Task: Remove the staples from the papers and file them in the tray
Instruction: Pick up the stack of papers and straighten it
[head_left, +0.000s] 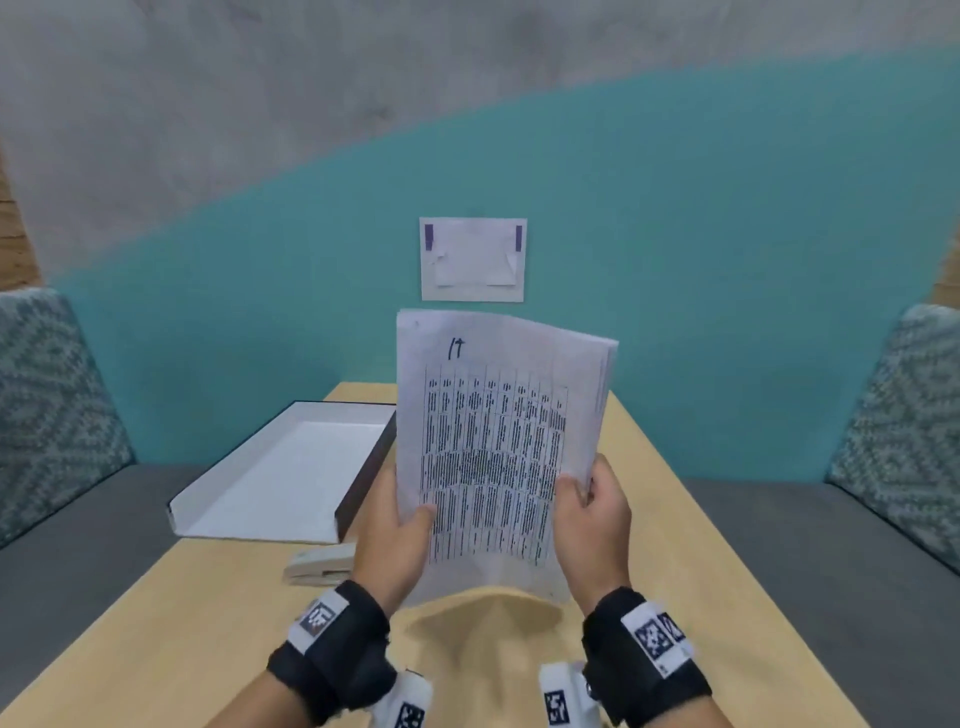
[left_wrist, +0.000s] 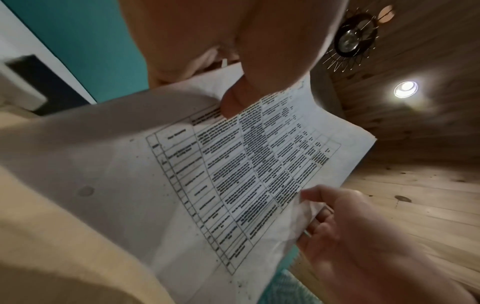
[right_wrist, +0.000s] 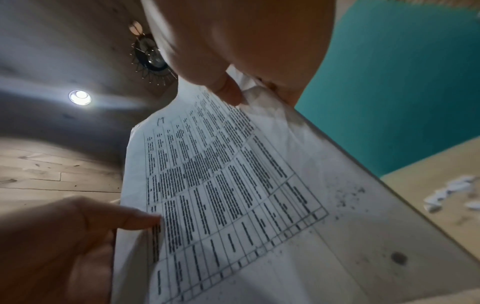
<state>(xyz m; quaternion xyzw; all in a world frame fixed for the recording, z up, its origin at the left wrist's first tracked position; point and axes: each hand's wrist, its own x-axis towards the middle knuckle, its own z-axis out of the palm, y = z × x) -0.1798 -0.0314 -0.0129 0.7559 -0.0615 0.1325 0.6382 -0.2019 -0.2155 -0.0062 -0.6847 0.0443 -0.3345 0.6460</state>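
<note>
**Papers held upright in 2 hands above the table**

Nearest the camera, 2 forearms are raised side by side over the wooden table (head_left: 701, 519), each wrist wrapped in a black band with printed markers. The left hand (head_left: 397, 540) is turned thumb-up at the lower left edge of the papers (head_left: 493, 447); its thumb is pressed on the printed front while the other fingers are hidden behind the sheets, so the papers are pinched at that edge. The right hand (head_left: 592, 525) is held at about the same height on the lower right edge, thumb on the front and fingers curled behind, also pinching the sheets. In the right wrist view the right edge is seen as a stack of several sheets.

The papers are held clear of the table, near upright and slightly bowed, with a printed grid facing the person and a handwritten mark near the top. Whether a staple is in them cannot be told.

To the left, a pale stapler-like tool (head_left: 322, 566) lies on the table, just in front of the white tray (head_left: 363, 478). In the right wrist view, small white paper scraps (right_wrist: 451, 191) are seen on the tabletop. Beyond, a white sheet (head_left: 472, 260) is fixed to the teal wall.
</note>
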